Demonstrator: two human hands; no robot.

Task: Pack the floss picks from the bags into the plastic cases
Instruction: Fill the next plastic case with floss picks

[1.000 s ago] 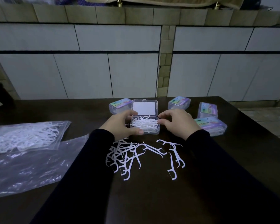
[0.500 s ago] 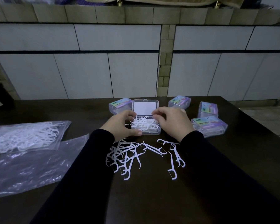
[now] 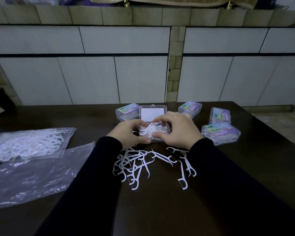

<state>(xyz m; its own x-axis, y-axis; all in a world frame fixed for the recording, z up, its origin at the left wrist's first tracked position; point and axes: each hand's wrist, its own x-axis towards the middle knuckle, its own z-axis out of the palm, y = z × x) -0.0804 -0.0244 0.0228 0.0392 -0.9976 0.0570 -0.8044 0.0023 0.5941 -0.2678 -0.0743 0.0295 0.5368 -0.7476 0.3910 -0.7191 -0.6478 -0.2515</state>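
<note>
On the far left lie two bags: a full bag packed with floss picks and, nearer the person, an emptied bag lying flat. The left hand grips the near-left corner of the open case, just as it did a second ago. The right hand has moved from the case's right side to over its tray, fingers curled and pressing down on the picks inside, so this case looks close to full and ready for its raised lid to be closed. Below the wrists a loose pile of picks, too tangled to count, waits on the table. Four closed cases stand around: one left of the open case, three to its right.
</note>
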